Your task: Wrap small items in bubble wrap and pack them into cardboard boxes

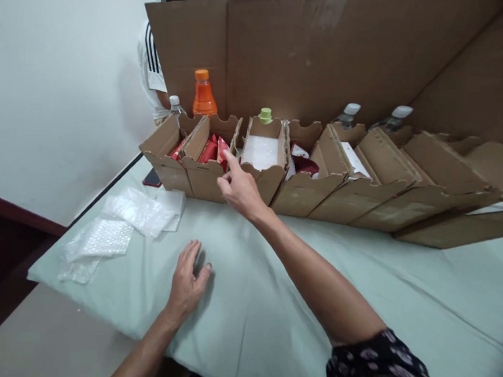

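My right hand (241, 186) reaches to the second cardboard box (207, 180) from the left. Its index finger is stretched out, the thumb stands apart from it and the other fingers are curled. The fingertip overlaps a red packet (222, 150) in that box; I cannot tell whether it touches. Nothing shows in the hand. My left hand (189, 277) is open over the pale green cloth (243, 305), fingers forward and thumb apart, holding nothing. Just right of my right hand, a box holds a white foam-like block (261, 152).
Several open boxes (317, 192) form a row, some holding packets. Behind them stand an orange bottle (203, 96), white-capped bottles (352, 111) and a tall cardboard panel (310, 50). Bubble wrap (135, 212) and a phone (152, 178) lie left. A person's sleeve (152, 57) shows beyond.
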The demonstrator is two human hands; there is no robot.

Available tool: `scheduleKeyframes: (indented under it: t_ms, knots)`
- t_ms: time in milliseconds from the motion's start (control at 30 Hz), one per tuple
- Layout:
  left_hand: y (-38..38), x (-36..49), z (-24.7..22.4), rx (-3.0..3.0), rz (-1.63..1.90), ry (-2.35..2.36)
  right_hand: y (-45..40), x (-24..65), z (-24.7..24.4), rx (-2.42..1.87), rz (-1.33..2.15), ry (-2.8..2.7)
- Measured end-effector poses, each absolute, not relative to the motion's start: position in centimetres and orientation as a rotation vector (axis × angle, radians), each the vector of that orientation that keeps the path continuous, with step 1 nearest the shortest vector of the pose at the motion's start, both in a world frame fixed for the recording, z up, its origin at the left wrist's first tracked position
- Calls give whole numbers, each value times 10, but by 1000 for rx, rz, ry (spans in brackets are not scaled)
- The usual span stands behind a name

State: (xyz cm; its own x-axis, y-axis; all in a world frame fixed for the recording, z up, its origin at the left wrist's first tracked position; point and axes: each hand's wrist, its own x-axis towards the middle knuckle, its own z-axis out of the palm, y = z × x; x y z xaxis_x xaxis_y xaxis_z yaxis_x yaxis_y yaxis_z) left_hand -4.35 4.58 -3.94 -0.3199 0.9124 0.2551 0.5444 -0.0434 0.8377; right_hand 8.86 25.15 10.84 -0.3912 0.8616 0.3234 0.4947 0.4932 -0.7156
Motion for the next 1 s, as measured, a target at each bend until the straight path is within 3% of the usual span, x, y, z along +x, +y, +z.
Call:
scheduleKeyframes:
  t_ms: [200, 333, 500, 767, 1000]
  knots:
    - [43, -40, -34, 1115, 1463, 1747, 263, 59, 122, -1376, 515, -2150]
    - [48, -46, -37, 860, 1737, 1568, 204, 89, 120, -1307, 505, -2167]
    - [53, -53, -37, 708, 1936, 1540, 119, 180, 130, -1116, 756, -2049]
    - [0, -13, -29, 1054, 1690, 1351, 68, 338, 103, -1363, 786, -1641]
    - [-10, 0, -16, 1221, 1440, 1297, 10, 362, 30, -1366, 1045, -1563]
